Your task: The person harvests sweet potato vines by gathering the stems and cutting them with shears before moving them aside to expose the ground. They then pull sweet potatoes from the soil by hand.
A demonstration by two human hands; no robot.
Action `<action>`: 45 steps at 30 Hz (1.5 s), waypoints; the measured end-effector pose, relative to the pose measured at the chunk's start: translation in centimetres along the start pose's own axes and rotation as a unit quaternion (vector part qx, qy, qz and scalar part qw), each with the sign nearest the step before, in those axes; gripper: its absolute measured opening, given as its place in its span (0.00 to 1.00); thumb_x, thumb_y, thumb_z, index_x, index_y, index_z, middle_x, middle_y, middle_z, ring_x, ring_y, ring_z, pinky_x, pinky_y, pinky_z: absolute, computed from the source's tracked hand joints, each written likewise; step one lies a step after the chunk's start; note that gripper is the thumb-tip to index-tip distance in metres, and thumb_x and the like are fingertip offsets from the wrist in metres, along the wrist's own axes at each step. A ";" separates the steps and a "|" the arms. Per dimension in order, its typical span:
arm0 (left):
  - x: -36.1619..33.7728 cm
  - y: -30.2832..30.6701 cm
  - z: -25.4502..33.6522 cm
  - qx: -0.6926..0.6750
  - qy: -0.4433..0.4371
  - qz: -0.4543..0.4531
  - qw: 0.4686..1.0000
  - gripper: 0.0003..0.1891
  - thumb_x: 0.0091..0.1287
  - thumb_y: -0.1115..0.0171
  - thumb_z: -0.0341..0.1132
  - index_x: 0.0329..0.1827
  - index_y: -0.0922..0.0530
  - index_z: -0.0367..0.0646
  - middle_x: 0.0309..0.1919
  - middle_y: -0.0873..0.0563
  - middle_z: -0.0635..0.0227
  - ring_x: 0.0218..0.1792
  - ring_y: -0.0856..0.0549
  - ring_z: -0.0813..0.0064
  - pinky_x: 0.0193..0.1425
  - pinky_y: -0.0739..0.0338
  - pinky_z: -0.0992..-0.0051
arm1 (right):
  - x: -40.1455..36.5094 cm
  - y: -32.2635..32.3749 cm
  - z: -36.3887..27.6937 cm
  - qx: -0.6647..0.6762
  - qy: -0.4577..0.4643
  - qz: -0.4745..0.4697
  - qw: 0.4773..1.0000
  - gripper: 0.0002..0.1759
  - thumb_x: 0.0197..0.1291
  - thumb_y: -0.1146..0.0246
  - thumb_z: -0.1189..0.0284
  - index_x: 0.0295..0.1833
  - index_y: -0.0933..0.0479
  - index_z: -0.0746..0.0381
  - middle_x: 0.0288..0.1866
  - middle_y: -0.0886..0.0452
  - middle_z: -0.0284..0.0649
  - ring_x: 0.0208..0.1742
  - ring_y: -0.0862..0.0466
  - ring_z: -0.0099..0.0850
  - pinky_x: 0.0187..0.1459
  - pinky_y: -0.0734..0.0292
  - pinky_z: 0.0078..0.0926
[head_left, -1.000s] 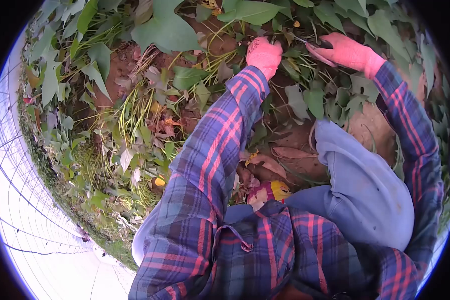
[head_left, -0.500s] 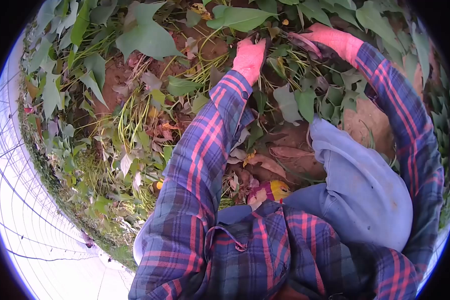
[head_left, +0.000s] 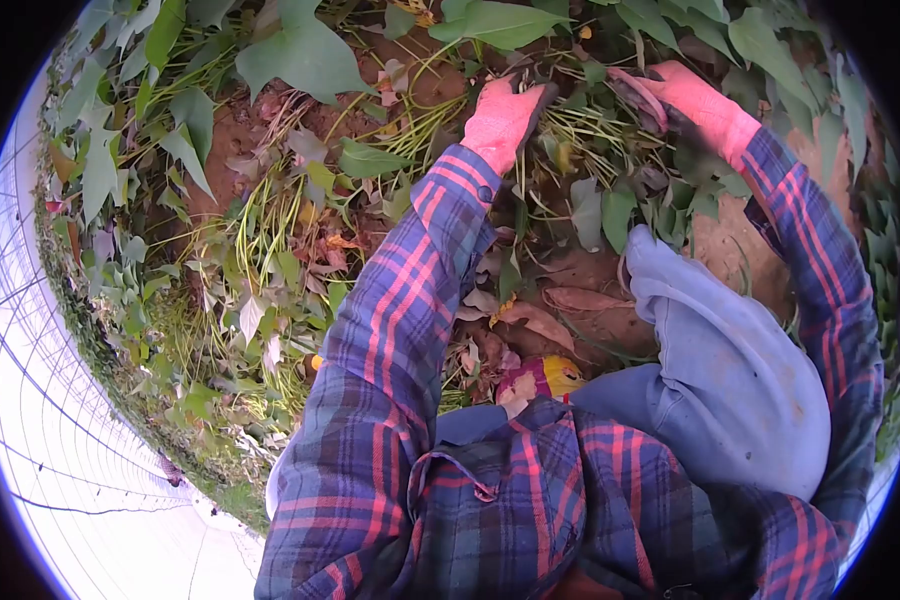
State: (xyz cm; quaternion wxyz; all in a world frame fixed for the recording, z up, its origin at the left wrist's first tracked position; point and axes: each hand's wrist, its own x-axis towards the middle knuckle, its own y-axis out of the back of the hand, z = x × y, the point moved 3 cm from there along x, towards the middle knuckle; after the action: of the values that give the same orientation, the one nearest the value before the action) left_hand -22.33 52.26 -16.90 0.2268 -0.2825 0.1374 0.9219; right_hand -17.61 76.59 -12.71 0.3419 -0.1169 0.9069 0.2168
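Observation:
My left hand point(head_left: 502, 118), in a pink glove with a dark palm, is closed among the leafy vines at the upper middle. Its fingers curl round green vine stems point(head_left: 592, 128) that fan out to its right; the fingertips are partly hidden. Across those stems is my right hand point(head_left: 692, 105), gloved the same way, its fingers bent. At its inner side shows a long, curved pinkish-brown piece point(head_left: 638, 100), which I cannot name; it may be part of the glove. Broad green leaves point(head_left: 500, 24) hang just above both hands.
Vines and yellowish stems point(head_left: 260, 225) cover the ground at left. Bare soil point(head_left: 725, 245) and dry brown leaves point(head_left: 535, 325) lie near my bent knee point(head_left: 730, 370). A yellow and magenta thing point(head_left: 560, 375) sits by my leg. Pale netted sheeting point(head_left: 60, 430) curves along the left.
My right hand has moved right and slightly down, away from the left hand. More of the stems between them now shows. My left hand has turned a little and stays among the stems.

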 end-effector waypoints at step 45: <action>1.9 -5.1 -0.9 0.009 -0.061 0.078 0.995 0.24 0.61 0.39 0.41 0.59 0.24 0.43 0.53 0.18 0.49 0.56 0.21 0.48 0.59 0.27 0.61 | -3.0 0.5 -1.6 -0.422 0.164 0.008 0.892 0.14 0.69 0.47 0.59 0.51 0.25 0.55 0.34 0.23 0.48 0.33 0.22 0.44 0.39 0.27 0.38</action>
State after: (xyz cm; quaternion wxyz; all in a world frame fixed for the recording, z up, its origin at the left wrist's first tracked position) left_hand -20.81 57.01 -19.36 0.1644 -0.2123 0.1534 0.9510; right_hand -16.50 76.48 -9.51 0.1056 -0.2767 0.7744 0.5592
